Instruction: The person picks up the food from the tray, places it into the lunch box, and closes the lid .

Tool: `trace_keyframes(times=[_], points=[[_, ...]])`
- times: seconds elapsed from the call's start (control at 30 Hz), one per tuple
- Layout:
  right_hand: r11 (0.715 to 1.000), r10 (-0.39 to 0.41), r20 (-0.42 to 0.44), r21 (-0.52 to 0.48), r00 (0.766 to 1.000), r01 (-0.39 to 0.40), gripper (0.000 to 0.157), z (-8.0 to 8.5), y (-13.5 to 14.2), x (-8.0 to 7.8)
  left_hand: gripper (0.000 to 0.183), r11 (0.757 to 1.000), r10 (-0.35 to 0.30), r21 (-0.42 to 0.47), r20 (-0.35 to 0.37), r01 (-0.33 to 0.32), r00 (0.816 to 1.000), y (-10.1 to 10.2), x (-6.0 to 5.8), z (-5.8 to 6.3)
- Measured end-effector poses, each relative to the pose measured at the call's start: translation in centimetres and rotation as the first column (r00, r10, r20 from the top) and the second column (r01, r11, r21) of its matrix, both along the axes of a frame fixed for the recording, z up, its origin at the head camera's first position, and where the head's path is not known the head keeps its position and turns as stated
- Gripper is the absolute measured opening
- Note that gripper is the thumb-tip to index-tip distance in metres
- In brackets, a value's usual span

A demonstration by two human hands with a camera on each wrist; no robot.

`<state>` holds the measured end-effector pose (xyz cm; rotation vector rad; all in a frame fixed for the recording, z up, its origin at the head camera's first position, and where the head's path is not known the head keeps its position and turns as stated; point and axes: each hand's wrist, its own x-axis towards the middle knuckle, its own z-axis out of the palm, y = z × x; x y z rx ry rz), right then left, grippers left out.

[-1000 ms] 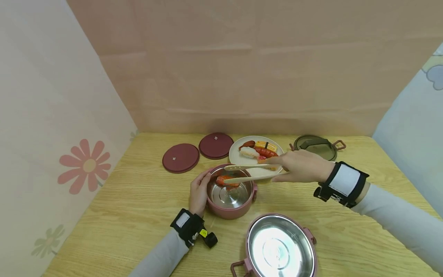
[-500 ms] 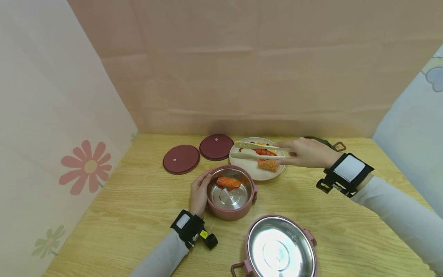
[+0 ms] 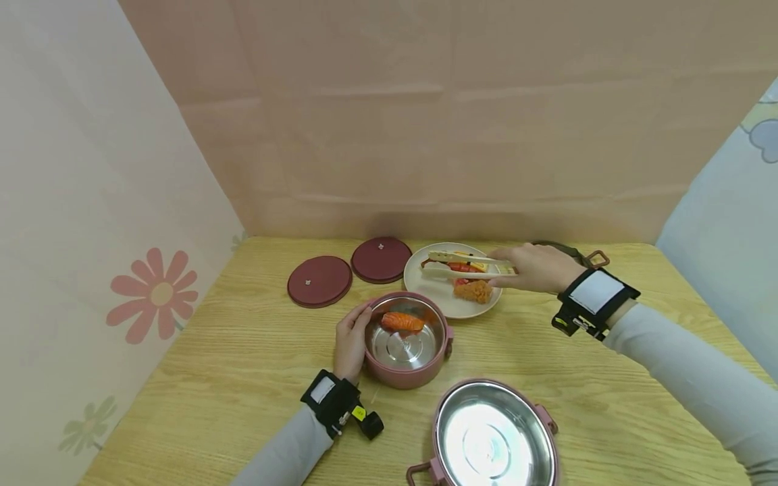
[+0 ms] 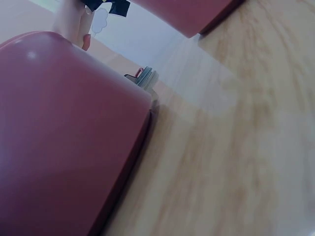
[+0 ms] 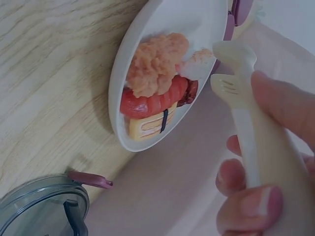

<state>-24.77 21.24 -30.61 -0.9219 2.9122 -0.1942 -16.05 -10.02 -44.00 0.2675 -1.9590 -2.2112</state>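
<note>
My left hand (image 3: 350,343) holds the left side of a small pink pot (image 3: 406,375) by its rim. A piece of orange, salmon-like toy food (image 3: 402,322) lies inside the pot. My right hand (image 3: 530,265) grips pale tongs (image 5: 256,142), whose two arms are slightly apart over a white plate (image 3: 457,309). Nothing shows between the tong tips. The plate bears a fried-chicken-like piece (image 5: 156,64), a red sausage (image 5: 152,102), a yellow egg-like piece with a dark band (image 5: 152,124) and other toy food, partly hidden by the tongs in the head view.
A larger pink pot (image 3: 436,432) with a steel inside stands at the front. Two dark red round lids (image 3: 319,282) lie to the left of the plate. At the back right, a glass lid or pan with pink handles (image 5: 47,196) is mostly behind my right hand.
The tongs have let go of the salmon-like piece, which now lies in the small pot. My right hand has moved up and away to the plate. The left hand has stayed at the pot.
</note>
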Motion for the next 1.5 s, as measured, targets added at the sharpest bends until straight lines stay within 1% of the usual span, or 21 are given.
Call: trace_keyframes(times=[0.3,0.47,0.63,0.87,1.0,1.17,1.37,1.43,1.5], points=[[0.999,-0.021,0.009,0.037,1.000,0.021,0.064,-0.2,0.4,-0.3,0.037,1.000,-0.011,-0.006,0.002,0.011,1.000,0.0,-0.1,-0.1],[0.997,-0.027,-0.005,0.071,1.000,0.028,0.060,0.1,0.6,-0.1,0.038,1.000,-0.016,-0.013,0.008,0.016,1.000,0.1,-0.2,-0.1],[0.996,-0.024,-0.013,0.086,1.000,0.025,0.056,-0.1,0.8,0.0,0.037,1.000,-0.012,-0.013,0.000,0.012,1.000,0.1,-0.1,0.0],[0.990,-0.010,-0.014,0.143,1.000,0.012,0.056,-0.2,-0.2,-0.8,0.037,1.000,-0.007,-0.013,-0.002,0.007,1.000,0.1,0.0,0.2],[0.986,-0.003,0.014,0.164,1.000,0.001,0.056,-0.1,-0.8,-1.5,0.037,1.000,-0.007,-0.014,-0.001,0.007,1.000,0.1,0.0,0.2],[0.986,-0.015,0.074,0.168,0.997,0.002,0.057,-0.1,-1.3,-2.2,0.037,1.000,-0.005,-0.015,-0.002,0.005,1.000,0.2,-0.1,0.2],[0.987,-0.043,0.158,0.162,0.987,0.017,0.059,-0.4,-1.6,-2.7,0.037,1.000,-0.003,-0.008,0.001,0.003,1.000,0.2,-0.2,0.1],[0.987,-0.057,0.174,0.155,0.983,0.030,0.060,-0.5,-1.6,-2.8,0.037,1.000,-0.004,-0.010,0.000,0.004,1.000,0.2,-0.3,0.0],[0.989,-0.055,0.168,0.147,0.984,0.030,0.059,-0.6,-1.6,-2.8,0.037,1.000,-0.003,-0.008,0.002,0.003,1.000,0.2,-0.4,0.0]])
